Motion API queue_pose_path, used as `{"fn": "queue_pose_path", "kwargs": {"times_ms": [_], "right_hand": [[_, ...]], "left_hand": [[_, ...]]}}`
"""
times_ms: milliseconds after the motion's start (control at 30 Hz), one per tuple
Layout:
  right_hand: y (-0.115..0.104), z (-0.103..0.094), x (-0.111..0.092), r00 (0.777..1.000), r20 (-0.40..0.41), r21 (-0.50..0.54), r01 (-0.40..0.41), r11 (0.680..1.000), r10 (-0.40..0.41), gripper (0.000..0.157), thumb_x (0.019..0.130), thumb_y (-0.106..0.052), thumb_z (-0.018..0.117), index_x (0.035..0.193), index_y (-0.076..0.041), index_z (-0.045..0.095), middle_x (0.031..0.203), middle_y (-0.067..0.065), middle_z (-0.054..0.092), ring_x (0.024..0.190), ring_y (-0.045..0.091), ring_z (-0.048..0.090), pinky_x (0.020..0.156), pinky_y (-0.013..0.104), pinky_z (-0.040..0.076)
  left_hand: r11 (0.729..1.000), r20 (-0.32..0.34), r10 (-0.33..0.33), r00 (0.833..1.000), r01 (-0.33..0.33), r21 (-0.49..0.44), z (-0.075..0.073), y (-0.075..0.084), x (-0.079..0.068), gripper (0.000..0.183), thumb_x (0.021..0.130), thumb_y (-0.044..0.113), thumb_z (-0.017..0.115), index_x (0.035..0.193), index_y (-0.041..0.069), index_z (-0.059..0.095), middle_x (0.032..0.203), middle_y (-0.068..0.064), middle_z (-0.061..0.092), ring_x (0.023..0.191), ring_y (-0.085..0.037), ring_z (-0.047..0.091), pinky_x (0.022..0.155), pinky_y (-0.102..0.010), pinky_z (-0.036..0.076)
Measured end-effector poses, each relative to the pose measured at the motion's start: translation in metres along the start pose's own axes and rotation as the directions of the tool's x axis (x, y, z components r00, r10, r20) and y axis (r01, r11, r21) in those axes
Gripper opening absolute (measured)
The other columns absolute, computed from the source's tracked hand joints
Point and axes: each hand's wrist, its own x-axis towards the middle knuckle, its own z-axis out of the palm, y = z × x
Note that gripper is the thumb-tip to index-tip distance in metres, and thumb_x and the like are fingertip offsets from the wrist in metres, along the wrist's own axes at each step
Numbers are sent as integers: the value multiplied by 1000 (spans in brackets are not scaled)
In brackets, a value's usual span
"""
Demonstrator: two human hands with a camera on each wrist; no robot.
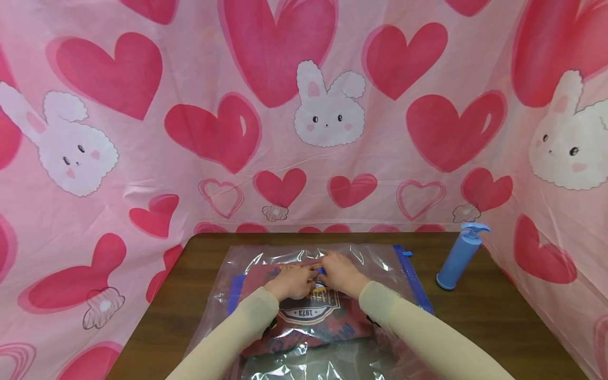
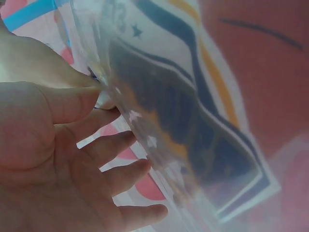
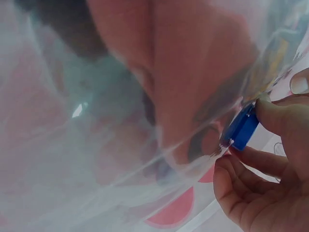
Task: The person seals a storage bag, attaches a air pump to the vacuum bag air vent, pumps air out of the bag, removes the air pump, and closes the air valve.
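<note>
- Left hand [image 1: 293, 282]: palm side to its wrist cam, fingers spread and near straight, tips at the bag film; no grip seen.
- Right hand [image 1: 343, 274]: thumb and finger pinch the blue valve cap [image 3: 245, 126], other fingers bent beneath it.
- Both forearms, in pale sleeves [image 1: 228, 338], reach in from the near side and converge; hands nearly meet, cap between them.
- Clear bag [image 1: 380, 258] lies flat on the table [image 1: 503, 316] under both hands.
- Red shirt [image 1: 349, 316], folded inside the bag, sits below the hands and toward the person; its "1973" print reads upside down from the head cam.
- Head view only: blue pump [image 1: 458, 261] upright on the table, well to the right of the right hand; blue zip strip [image 1: 415, 279] with slider [image 1: 407, 254] between the two.
- Right wrist view shows the pinch on the cap plainly; the head view mostly hides it behind fingers.
- Left wrist view gives the spread fingers and a close look at the print, parts blurred.
</note>
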Motion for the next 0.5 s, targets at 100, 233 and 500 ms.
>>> {"fn": "queue_pose_path", "kwargs": {"times_ms": [100,233,500], "right_hand": [[-1,-1,-1,1000,17,19,-19,1000,19,24,87,-21,87,98,-3,76,88,13,65,79,32,68,64,50,58],[-3,-5,0,998,56,58,-28,998,25,20,87,-13,86,101,-3,76,93,12,66,82,32,68,66,50,58],[1,-7,0,995,96,92,9,996,-18,32,80,0,84,112,-1,76,102,14,66,89,32,69,78,48,59]], "left_hand": [[1000,2,-2,1000,2,0,0,0,0,43,106,25,58,147,15,64,155,-8,54,142,-41,48,103,-83,32],[1000,7,-12,1000,12,13,-1,1,1,43,106,25,58,147,16,64,156,-6,54,142,-39,49,104,-82,31],[1000,17,-21,1000,21,7,-1,1,0,42,106,24,58,147,17,64,157,-6,53,144,-38,47,106,-82,30]]}}
